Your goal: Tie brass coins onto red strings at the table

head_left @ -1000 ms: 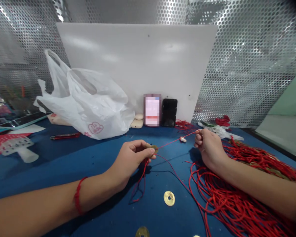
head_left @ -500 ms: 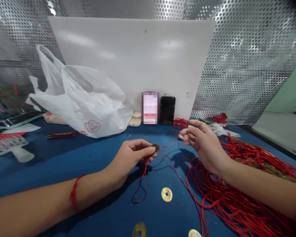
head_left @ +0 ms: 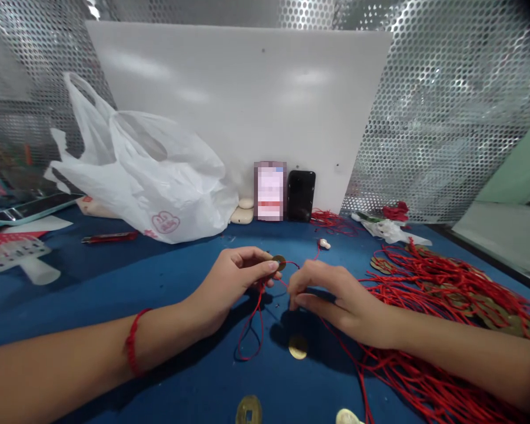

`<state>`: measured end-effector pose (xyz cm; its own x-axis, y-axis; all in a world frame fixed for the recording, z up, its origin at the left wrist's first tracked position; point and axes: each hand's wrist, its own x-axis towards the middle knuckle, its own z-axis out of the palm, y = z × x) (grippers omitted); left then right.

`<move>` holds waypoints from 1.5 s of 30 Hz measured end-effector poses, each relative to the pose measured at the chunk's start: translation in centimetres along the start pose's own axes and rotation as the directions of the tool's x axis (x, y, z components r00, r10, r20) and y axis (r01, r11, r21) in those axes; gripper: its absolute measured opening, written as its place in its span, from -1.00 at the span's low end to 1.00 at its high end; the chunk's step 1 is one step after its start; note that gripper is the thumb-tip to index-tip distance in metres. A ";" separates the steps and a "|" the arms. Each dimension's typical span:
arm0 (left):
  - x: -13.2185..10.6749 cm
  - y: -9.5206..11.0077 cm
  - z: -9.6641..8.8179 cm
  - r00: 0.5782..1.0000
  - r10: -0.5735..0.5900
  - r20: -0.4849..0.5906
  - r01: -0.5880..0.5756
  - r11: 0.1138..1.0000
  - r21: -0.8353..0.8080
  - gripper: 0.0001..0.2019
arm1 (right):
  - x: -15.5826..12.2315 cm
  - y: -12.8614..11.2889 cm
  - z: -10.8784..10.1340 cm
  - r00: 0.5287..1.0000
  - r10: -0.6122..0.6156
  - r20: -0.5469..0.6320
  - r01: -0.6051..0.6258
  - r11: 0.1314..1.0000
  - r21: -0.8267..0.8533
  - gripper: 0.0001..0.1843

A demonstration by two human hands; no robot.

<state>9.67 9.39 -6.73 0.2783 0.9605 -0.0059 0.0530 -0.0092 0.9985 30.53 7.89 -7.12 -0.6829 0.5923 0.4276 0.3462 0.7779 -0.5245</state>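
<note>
My left hand (head_left: 229, 282) pinches a brass coin (head_left: 280, 262) between thumb and fingers. A loop of red cord (head_left: 261, 338) hangs below that hand. To its right, my right hand (head_left: 335, 297) is closed, with bent fingertips on the thin red cord that runs from the coin; the exact grip is partly hidden. Beyond the right hand lies a small whitish bead (head_left: 324, 243) with red cord at it. A square-holed coin (head_left: 297, 347) lies on the table below the hands, in shadow. Two more coins, one brass (head_left: 249, 402) and one pale (head_left: 348, 417), lie at the front edge.
Red cords (head_left: 406, 377) and corded coins (head_left: 481, 300) are heaped at the right, under and beyond my right forearm. Two phones (head_left: 270, 191) (head_left: 301, 195) lean against a white board (head_left: 229, 106). A white plastic bag (head_left: 172, 176) and a red pen-like object (head_left: 109, 238) occupy the left.
My right hand has come left and down from beside the bead to the cord near the coin, and its fingers have closed. My left hand keeps the coin in place.
</note>
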 end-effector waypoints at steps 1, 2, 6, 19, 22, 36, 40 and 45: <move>0.0 0.0 0.0 1.000 0.004 0.000 -0.004 1.000 0.005 -0.79 | -0.1 -0.3 -0.2 0.999 -0.028 0.027 0.026 0.998 0.061 -0.83; 0.0 0.0 0.0 1.000 0.006 -0.004 -0.006 1.000 0.008 -0.79 | -0.1 -0.7 -0.3 0.998 -0.044 0.034 0.040 0.991 0.128 -0.79; -0.1 0.2 0.1 0.999 0.001 -0.032 -0.001 1.000 0.005 -0.78 | 0.1 -1.7 -0.5 0.960 0.131 -0.249 -0.029 0.926 0.376 -0.74; -0.1 0.1 0.1 0.999 0.003 0.043 -0.004 0.999 0.040 -0.79 | 1.8 0.2 -3.3 0.500 0.584 -0.640 -0.131 0.781 0.611 -0.81; -0.1 0.0 0.1 0.998 -0.003 0.067 0.001 0.999 0.041 -0.79 | 1.3 -1.1 -1.8 0.661 0.505 -0.555 -0.175 0.823 0.540 -0.71; -0.1 0.0 0.2 0.999 0.048 -0.004 -0.047 0.994 0.099 -0.79 | 0.3 -1.6 1.0 0.911 0.401 -0.093 -0.347 0.870 0.352 -0.57; -0.1 0.0 0.1 0.997 0.069 0.020 -0.071 0.989 0.129 -0.78 | 0.2 -1.3 1.4 0.883 0.458 -0.102 -0.400 0.848 0.347 -0.60; -0.3 0.2 0.3 0.998 0.064 0.019 -0.066 0.988 0.139 -0.79 | 0.1 -0.8 1.5 0.879 0.468 -0.094 -0.411 0.843 0.347 -0.62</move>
<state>9.87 9.03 -6.56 0.2996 0.9524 0.0566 0.1671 -0.1108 0.9797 29.22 7.01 -7.80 -0.3779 0.9041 0.1996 0.3496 0.3390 -0.8734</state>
